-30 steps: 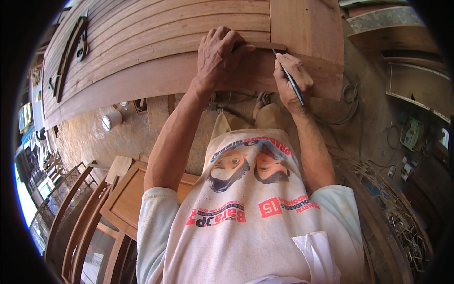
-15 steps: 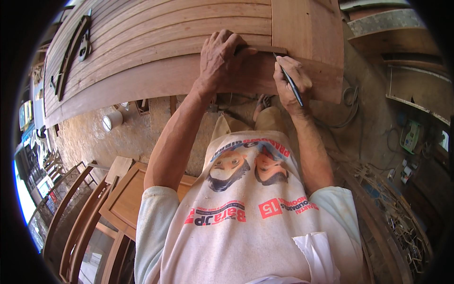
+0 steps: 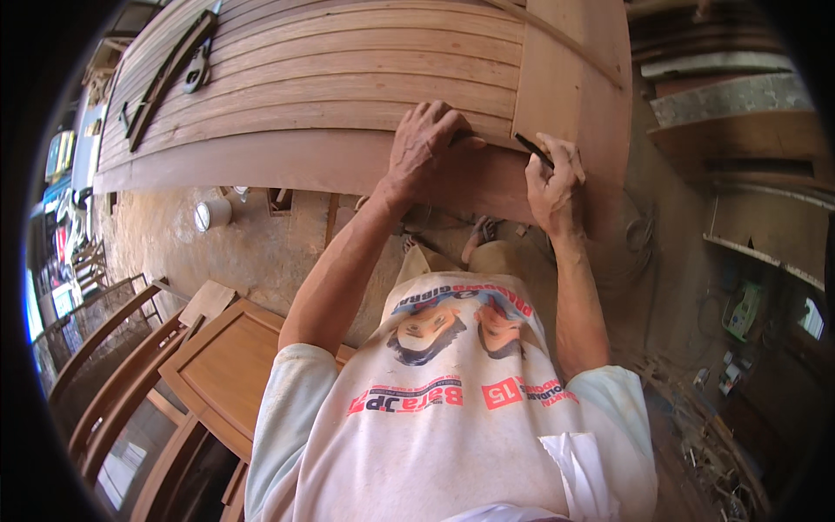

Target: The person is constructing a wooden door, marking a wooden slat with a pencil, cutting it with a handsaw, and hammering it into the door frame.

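Wood: our slatted door panel lies across the top of view, eleven to one o'clock.
Left hand: fingers spread and pressed flat on its near rail.
Right hand: at three o'clock of the left, fingers pinched round a dark pencil, tip on the rail.

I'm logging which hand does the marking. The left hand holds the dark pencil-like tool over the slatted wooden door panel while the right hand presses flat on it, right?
Not quite: the head view shows the sides swapped. The right hand holds the dark pencil-like tool over the slatted wooden door panel, while the left hand presses on it.
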A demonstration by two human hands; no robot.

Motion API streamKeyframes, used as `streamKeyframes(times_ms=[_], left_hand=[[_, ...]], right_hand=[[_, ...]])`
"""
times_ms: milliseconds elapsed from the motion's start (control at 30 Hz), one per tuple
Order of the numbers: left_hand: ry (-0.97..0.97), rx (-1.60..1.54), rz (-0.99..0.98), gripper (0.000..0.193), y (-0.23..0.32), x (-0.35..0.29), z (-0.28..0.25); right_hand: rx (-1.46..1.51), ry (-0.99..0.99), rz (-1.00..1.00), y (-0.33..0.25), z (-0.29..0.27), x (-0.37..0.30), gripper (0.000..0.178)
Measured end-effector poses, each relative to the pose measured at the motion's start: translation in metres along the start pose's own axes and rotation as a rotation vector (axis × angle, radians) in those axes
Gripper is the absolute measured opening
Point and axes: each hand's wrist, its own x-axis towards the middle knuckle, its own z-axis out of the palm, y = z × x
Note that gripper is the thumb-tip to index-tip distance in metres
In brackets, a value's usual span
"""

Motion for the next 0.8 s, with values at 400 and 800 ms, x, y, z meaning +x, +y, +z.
streamKeyframes(times_ms=[400,800], left_hand=[[0.146,0.091,0.065,0.054,-0.018,-0.023,-0.004],[0.175,0.208,-0.019,0.048,-0.045,-0.132,-0.173]], right_hand=[[-0.015,-0.235,-0.159,-0.016,-0.030,0.014,0.020],[-0.057,-0.311,-0.151,-0.101,-0.091,-0.046,0.017]])
